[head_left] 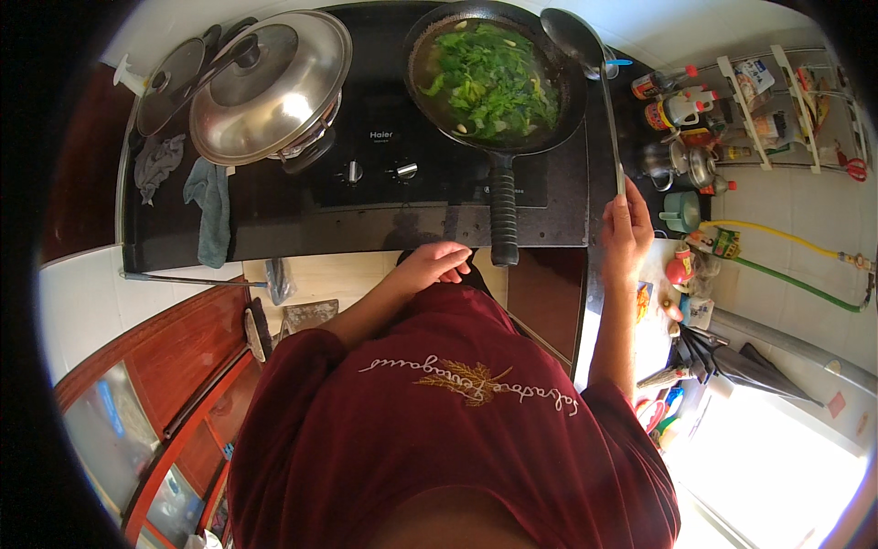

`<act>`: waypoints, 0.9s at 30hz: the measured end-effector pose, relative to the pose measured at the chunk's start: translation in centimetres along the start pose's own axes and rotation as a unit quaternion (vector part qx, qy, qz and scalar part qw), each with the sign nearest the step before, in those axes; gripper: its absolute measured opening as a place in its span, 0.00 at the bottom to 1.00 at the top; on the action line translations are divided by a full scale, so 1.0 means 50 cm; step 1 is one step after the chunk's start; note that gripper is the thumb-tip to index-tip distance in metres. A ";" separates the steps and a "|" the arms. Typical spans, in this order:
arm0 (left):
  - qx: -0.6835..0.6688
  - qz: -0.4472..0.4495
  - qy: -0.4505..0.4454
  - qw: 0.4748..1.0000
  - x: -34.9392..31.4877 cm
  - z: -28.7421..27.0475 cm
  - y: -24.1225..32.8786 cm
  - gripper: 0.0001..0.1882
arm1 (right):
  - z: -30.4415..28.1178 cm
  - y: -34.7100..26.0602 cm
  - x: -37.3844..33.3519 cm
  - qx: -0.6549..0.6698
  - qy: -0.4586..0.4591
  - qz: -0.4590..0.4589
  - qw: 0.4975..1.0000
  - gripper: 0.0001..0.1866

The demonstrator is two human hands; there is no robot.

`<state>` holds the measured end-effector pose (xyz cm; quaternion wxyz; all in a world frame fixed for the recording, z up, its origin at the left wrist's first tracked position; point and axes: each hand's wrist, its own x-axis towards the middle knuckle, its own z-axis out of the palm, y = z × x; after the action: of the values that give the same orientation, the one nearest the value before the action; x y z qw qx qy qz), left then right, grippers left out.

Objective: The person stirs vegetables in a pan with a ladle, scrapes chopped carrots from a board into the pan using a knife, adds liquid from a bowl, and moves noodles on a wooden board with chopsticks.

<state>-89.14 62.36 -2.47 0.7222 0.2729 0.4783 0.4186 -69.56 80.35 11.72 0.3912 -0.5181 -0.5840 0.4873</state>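
Note:
My right hand (627, 229) is closed round the end of a long metal handle. It belongs to a ladle (569, 37), whose dark bowl is raised over the right rim of a black frying pan (418, 121). In the pan, leafy greens (494, 82) lie in liquid with several pale pieces, perhaps garlic. The pan's black ribbed handle (504, 210) points toward me, and no hand is on it. My left hand (437, 265) hovers in front of my belly, left of that handle, loosely curled with nothing visible in it.
A domed metal lid (302, 101) covers a pot on the left burner of the black stove (366, 206). Cloths (210, 206) lie at the left front. Bottles (672, 105), a metal kettle (663, 163) and a green cup (679, 211) line the right side, below a wall rack (768, 108).

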 end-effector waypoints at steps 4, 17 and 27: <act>-0.009 -0.010 0.041 0.999 -0.028 -0.045 -0.028 0.23 | -0.005 0.034 0.018 -0.093 0.001 -0.052 0.994 0.19; -0.029 -0.016 0.075 0.997 -0.104 -0.052 -0.023 0.20 | 0.060 0.084 -0.026 -0.280 0.043 -0.129 0.950 0.17; -0.015 -0.014 0.071 0.997 -0.104 -0.070 -0.034 0.21 | 0.054 0.076 -0.040 -0.111 0.070 -0.073 0.989 0.17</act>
<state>-92.77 57.01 -2.79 0.6962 0.2255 0.5257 0.4337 -70.97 77.87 7.51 0.4058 -0.5471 -0.6417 0.3525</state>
